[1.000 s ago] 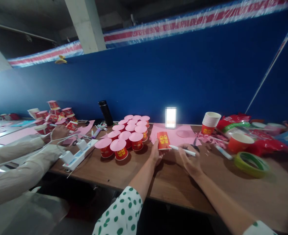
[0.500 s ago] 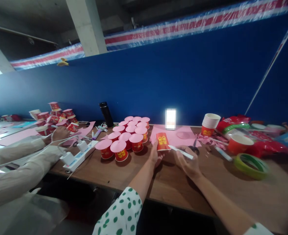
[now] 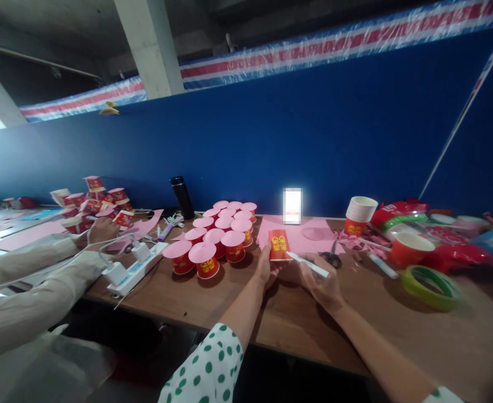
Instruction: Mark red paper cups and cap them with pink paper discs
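A red paper cup (image 3: pixel 278 246) with yellow printed characters is in my left hand (image 3: pixel 266 268), whose fingers are closed around its lower left side. The cup is held just above the table. My right hand (image 3: pixel 322 282) pinches a white pen (image 3: pixel 311 265) with a tapered tip. That tip points left and meets, or nearly meets, the cup's lower right edge. Behind the cup lie pink paper sheets (image 3: pixel 322 226). To the left stand several red cups topped with pink paper discs (image 3: pixel 202 253). Black-handled scissors (image 3: pixel 330 259) rest just beyond my right hand.
On the right are stacked paper cups (image 3: pixel 361 210), a larger red cup (image 3: pixel 412 248), green tape (image 3: pixel 431 285) and a capped white pen (image 3: pixel 383 265). A black thermos (image 3: pixel 181 197) and a power strip (image 3: pixel 139 267) stand left. A co-worker's hand (image 3: pixel 103 230) works among cups farther left.
The cup has turned slightly in my left hand. My right hand and the pen have shifted a little, with the tip staying at the cup's edge.
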`<state>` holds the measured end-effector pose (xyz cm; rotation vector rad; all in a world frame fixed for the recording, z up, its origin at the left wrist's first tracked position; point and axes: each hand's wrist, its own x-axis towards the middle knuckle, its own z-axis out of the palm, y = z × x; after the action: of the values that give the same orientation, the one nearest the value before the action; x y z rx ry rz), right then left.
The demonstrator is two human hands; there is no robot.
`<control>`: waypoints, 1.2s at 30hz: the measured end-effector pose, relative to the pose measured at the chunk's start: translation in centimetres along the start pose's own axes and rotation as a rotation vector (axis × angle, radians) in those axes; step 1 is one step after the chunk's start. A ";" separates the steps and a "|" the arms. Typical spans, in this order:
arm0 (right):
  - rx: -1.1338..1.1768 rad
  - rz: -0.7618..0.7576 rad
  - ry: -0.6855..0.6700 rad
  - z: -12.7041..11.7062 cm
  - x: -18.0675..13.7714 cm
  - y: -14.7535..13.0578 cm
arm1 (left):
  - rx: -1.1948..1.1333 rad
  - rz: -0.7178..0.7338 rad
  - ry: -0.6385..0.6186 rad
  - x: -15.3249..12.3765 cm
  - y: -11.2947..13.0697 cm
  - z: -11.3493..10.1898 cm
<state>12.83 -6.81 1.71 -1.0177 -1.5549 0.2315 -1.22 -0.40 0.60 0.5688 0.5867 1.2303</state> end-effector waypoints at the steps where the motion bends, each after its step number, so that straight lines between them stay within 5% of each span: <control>1: -0.006 -0.003 0.001 0.0 0.0 -0.1 | 0.001 0.003 -0.002 0.0 0.0 0.0; 23: 0.055 0.037 -0.030 0.0 0.1 -0.7 | 0.007 0.008 0.007 0.1 0.0 0.1; 36: 0.078 0.151 0.061 -0.2 0.5 -1.4 | 0.026 0.033 -0.005 0.1 -0.2 0.1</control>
<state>12.38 -7.40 2.99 -1.0718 -1.4053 0.3597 -0.97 -0.33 0.55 0.6052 0.5917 1.2536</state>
